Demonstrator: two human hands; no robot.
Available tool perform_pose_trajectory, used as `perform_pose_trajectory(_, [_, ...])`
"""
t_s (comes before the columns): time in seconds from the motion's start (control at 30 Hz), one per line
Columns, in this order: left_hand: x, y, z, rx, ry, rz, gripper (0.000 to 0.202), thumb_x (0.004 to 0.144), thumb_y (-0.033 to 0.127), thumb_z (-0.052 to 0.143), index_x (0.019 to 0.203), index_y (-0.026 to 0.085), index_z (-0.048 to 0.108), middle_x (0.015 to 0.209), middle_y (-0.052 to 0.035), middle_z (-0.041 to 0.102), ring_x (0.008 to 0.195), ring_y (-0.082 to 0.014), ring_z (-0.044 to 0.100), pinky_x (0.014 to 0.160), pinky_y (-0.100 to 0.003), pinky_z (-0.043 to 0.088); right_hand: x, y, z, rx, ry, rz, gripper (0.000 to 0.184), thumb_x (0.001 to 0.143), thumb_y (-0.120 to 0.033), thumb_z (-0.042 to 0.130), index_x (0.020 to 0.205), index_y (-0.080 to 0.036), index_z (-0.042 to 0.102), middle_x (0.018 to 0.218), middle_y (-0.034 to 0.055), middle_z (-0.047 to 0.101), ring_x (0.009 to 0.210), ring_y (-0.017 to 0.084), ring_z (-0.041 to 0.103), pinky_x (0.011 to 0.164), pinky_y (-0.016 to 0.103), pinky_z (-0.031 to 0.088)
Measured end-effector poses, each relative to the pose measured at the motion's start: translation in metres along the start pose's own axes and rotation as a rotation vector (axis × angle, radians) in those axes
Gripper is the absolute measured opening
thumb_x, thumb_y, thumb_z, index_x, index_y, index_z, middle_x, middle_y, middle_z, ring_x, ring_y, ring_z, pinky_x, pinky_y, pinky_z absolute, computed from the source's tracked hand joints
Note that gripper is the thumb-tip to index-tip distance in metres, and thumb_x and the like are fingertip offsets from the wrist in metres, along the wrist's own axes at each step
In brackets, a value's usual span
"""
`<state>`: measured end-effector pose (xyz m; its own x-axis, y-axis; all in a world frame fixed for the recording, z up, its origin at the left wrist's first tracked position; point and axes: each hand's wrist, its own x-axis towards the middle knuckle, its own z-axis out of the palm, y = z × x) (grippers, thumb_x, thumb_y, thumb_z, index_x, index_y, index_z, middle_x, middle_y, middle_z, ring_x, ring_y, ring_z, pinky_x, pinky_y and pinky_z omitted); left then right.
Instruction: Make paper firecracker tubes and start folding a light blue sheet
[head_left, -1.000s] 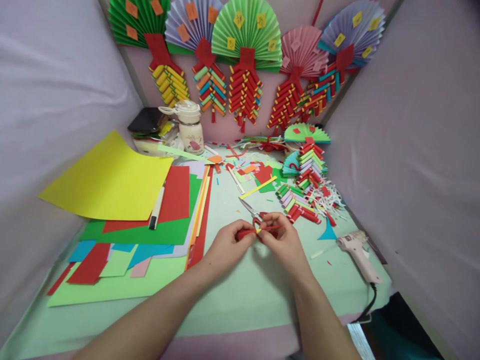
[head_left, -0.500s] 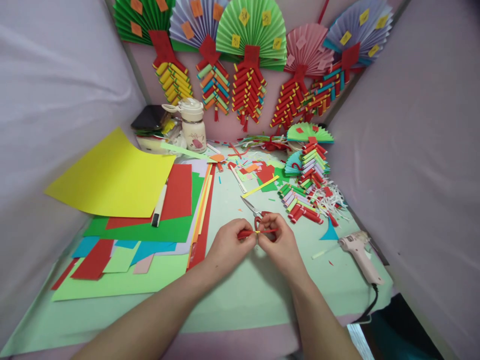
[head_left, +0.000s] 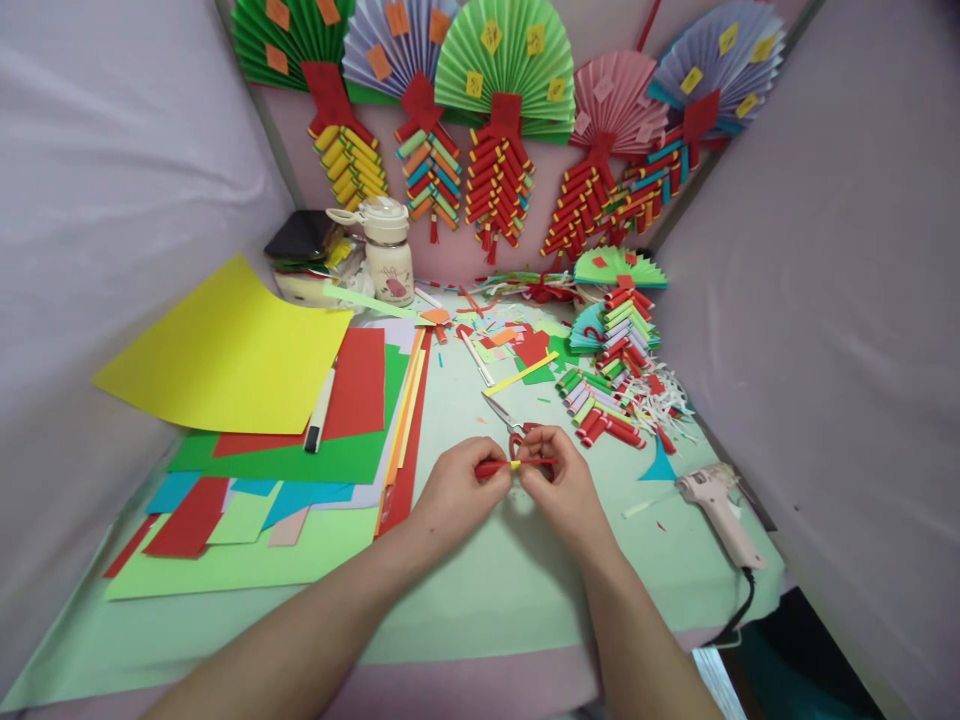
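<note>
Both hands meet over the pale green table (head_left: 465, 600). My left hand (head_left: 454, 492) pinches the left end of a thin red paper roll (head_left: 491, 467). My right hand (head_left: 559, 485) pinches the same roll from the right, where a small yellow strip (head_left: 514, 464) wraps it. Red-handled scissors (head_left: 510, 425) lie just behind my fingers, blades pointing up-left.
Coloured paper sheets (head_left: 292, 400) and a marker (head_left: 318, 412) lie at the left. A pile of finished paper rolls (head_left: 607, 385) sits at the right, a glue gun (head_left: 718, 512) near the right edge, a cream bottle (head_left: 388, 252) at the back. Paper fans hang on the wall (head_left: 502, 70).
The hands stay together on the red roll; my right fingers have shifted slightly along it around the yellow strip. The view has edged a little.
</note>
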<state>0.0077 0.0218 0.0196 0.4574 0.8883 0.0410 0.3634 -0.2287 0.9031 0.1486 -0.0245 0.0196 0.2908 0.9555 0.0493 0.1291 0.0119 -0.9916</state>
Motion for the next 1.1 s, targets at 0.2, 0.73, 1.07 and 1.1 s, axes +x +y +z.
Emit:
perform_pose_trajectory(0.2, [0.000, 0.000, 0.000, -0.033, -0.025, -0.025, 0.011, 0.075, 0.022, 0.050, 0.071, 0.019, 0.060, 0.070, 0.0015, 0.059, 0.068, -0.0147, 0.053, 0.063, -0.025, 0.038, 0.001, 0.001, 0.000, -0.018, 0.047, 0.002, 0.024, 0.064, -0.014, 0.056, 0.087, -0.021, 0.053, 0.079, -0.0023, 0.061, 0.074, 0.014, 0.057, 0.068, 0.026, 0.044])
perform_pose_trajectory(0.73, [0.008, 0.005, -0.009, -0.878, -0.217, -0.575, 0.020, 0.070, 0.031, 0.066, 0.071, 0.014, 0.055, 0.062, 0.0051, 0.041, 0.049, -0.0039, 0.031, 0.046, -0.017, 0.021, 0.000, 0.000, -0.005, 0.080, 0.358, -0.148, 0.016, 0.083, -0.024, 0.050, 0.098, -0.023, 0.055, 0.099, 0.0021, 0.060, 0.094, 0.017, 0.056, 0.086, 0.034, 0.044])
perform_pose_trajectory(1.07, [0.008, 0.002, -0.008, -0.873, -0.249, -0.580, 0.019, 0.074, 0.031, 0.062, 0.070, 0.014, 0.053, 0.058, 0.0064, 0.039, 0.048, -0.0034, 0.027, 0.045, -0.018, 0.019, -0.010, 0.003, -0.002, -0.617, 0.256, -0.661, 0.040, 0.081, -0.012, 0.047, 0.119, -0.026, 0.048, 0.095, 0.0024, 0.066, 0.097, 0.024, 0.050, 0.092, 0.047, 0.033])
perform_pose_trajectory(1.1, [0.008, 0.002, -0.007, -0.821, -0.230, -0.553, 0.019, 0.074, 0.032, 0.061, 0.070, 0.014, 0.054, 0.057, 0.0070, 0.037, 0.047, -0.0038, 0.026, 0.045, -0.019, 0.019, -0.011, 0.003, -0.002, -0.657, 0.234, -0.658, 0.042, 0.080, -0.011, 0.046, 0.120, -0.026, 0.047, 0.095, 0.0019, 0.067, 0.098, 0.024, 0.050, 0.092, 0.047, 0.032])
